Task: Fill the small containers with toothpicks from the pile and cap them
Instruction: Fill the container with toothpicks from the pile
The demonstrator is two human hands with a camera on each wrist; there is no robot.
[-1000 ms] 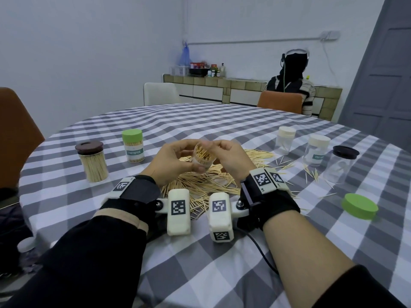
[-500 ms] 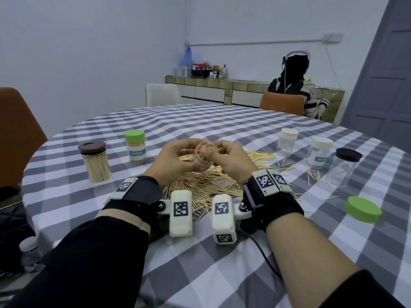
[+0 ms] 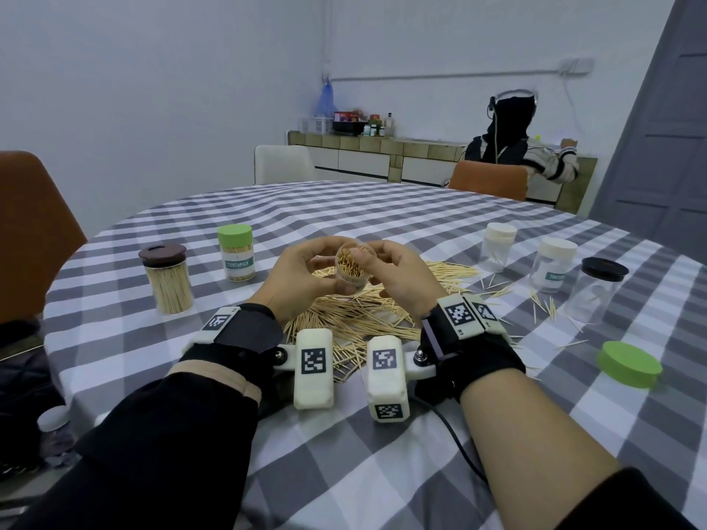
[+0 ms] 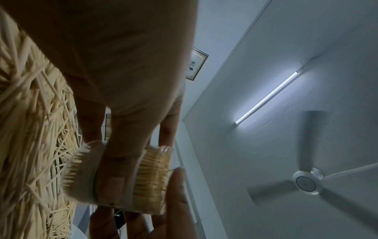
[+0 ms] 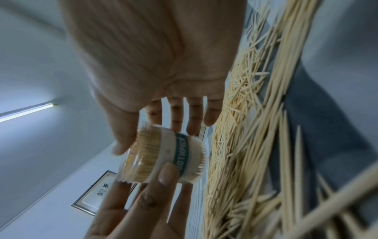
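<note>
A small clear toothpick container (image 3: 350,269), packed with toothpicks and uncapped, is held above the toothpick pile (image 3: 363,317) with its mouth tipped toward me. My left hand (image 3: 325,267) grips its body, fingers curled round the labelled wall (image 4: 122,177). My right hand (image 3: 382,262) pinches its upper part, thumb (image 5: 122,139) at the rim and fingers behind the container (image 5: 163,153). A loose green cap (image 3: 629,363) lies on the table to the right.
At the left stand a brown-lidded jar (image 3: 166,281) and a green-capped container (image 3: 235,258), both filled. At the right stand two white-capped containers (image 3: 497,248) (image 3: 554,265) and a black-lidded jar (image 3: 598,290). Stray toothpicks lie near them. A person sits beyond the checked table (image 3: 382,453).
Both hands have stayed above the pile with the container. A toothpick that stuck out at the rim half a second ago no longer shows, and the mouth tips more toward me.
</note>
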